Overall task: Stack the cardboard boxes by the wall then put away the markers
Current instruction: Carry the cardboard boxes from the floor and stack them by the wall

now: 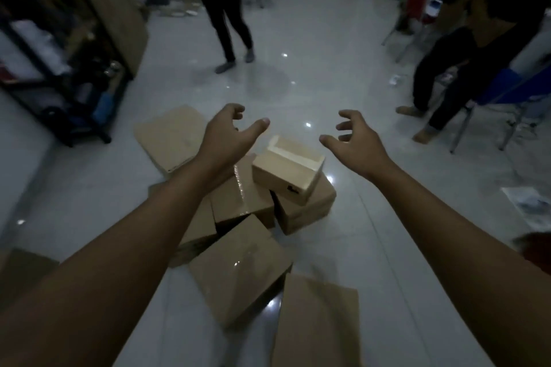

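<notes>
While the cardboard boxes point(253, 217) lie jumbled on the floor point(328, 68) at the frame's centre, unstacked, the left hand point(229, 134) and right hand point(354, 146) hover above them, each grip spread and empty, no markers visible.

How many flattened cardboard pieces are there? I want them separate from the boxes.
2: one flat piece far left of the pile, one at the near edge. More may hide beneath.

1. Room dim; I read low exposure overall.
2. Small ceiling-light glints on glossy floor point(328, 74) near centre.
3. Shelving point(59, 62) at 10 o'clock blurred, dark.
4. Edges bowed, wide-angle.
</notes>
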